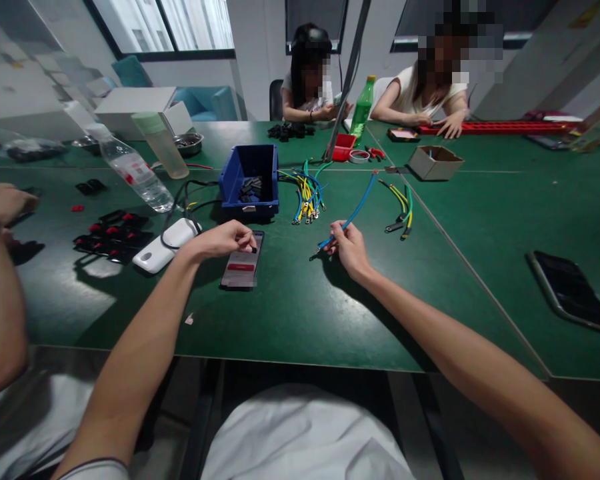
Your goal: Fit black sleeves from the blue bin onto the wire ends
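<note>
Right grip (349, 252) holds blue wire (363, 203) near lower end, rest slanting away; left grip (224, 239) pinches black piece (254, 251).

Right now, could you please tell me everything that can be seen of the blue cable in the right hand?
The blue cable is a single slim length with a plastic-looking jacket, bowed slightly. The right hand grips it close to its near end, where a metal-looking tip sticks out. It points away and rightward over the green table; its far end looks reddish.

No text is readable: lit phone screen (241, 268), bottle label (131, 172) too blurred.
</note>
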{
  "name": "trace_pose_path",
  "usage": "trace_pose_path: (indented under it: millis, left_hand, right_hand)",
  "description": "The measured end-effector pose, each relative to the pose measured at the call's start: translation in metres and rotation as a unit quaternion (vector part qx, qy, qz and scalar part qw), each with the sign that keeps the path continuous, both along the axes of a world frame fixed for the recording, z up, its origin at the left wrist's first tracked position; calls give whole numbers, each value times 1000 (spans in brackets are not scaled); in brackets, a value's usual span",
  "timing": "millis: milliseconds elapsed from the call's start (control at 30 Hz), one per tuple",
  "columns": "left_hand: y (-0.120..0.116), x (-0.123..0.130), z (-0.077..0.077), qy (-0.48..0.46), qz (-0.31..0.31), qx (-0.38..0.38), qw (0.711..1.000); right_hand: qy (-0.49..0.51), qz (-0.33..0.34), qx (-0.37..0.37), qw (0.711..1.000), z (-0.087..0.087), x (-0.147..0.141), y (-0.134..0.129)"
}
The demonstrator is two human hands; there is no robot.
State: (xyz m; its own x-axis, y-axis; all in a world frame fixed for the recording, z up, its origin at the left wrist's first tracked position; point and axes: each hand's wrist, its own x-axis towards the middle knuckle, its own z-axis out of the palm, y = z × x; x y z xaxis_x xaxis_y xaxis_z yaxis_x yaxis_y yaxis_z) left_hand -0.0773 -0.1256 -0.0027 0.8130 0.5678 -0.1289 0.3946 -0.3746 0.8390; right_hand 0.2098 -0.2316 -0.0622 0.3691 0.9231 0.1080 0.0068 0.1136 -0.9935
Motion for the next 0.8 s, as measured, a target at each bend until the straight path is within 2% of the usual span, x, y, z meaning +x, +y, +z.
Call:
trace_pose_path:
  millis: [167, 400, 567, 800]
  left_hand:
    - [4, -1, -4, -33, 28, -1, 999]
    - [0, 16, -6, -116, 153, 86, 978]
    - [-18, 41, -5, -170, 183, 151, 956]
    - [-56, 78, -2, -181, 182, 156, 954]
  right_hand:
    - [0, 5, 5, 1000, 0, 1, 0]
    - [2, 9, 4, 1000, -2, 1, 1]
    - [0, 6, 5, 1000, -6, 2, 2]
    - [1, -5, 11, 1000, -5, 1, 3]
